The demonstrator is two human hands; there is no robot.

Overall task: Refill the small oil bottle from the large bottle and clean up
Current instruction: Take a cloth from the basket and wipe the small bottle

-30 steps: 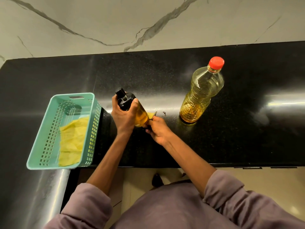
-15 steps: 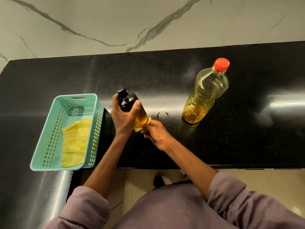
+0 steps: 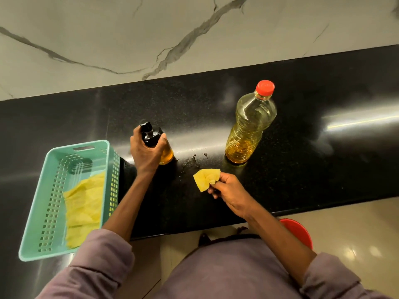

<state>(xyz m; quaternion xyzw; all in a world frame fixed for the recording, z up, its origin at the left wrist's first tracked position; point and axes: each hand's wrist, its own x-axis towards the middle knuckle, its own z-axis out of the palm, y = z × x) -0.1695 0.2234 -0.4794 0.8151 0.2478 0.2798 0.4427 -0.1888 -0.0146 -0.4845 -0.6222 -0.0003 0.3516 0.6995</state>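
Note:
My left hand (image 3: pixel 146 153) grips the small oil bottle (image 3: pixel 166 155), which has a black top and amber oil in its lower part, tilted on the black counter (image 3: pixel 302 173). My right hand (image 3: pixel 230 192) pinches a folded yellow cloth (image 3: pixel 206 179) just above the counter, right of the small bottle and apart from it. The large clear oil bottle (image 3: pixel 248 128) with a red cap stands upright further right. A few oil smears (image 3: pixel 192 159) lie on the counter between the two bottles.
A teal perforated basket (image 3: pixel 43 203) sits at the left near the counter's edge, with more yellow cloths (image 3: pixel 84 208) inside. A marble wall (image 3: pixel 194 35) rises behind the counter. A red object (image 3: pixel 299 230) shows on the floor below the counter's front edge.
My right hand has pulled the yellow cloth away from the base of the small bottle, toward the right and front. My left hand still holds the small bottle.

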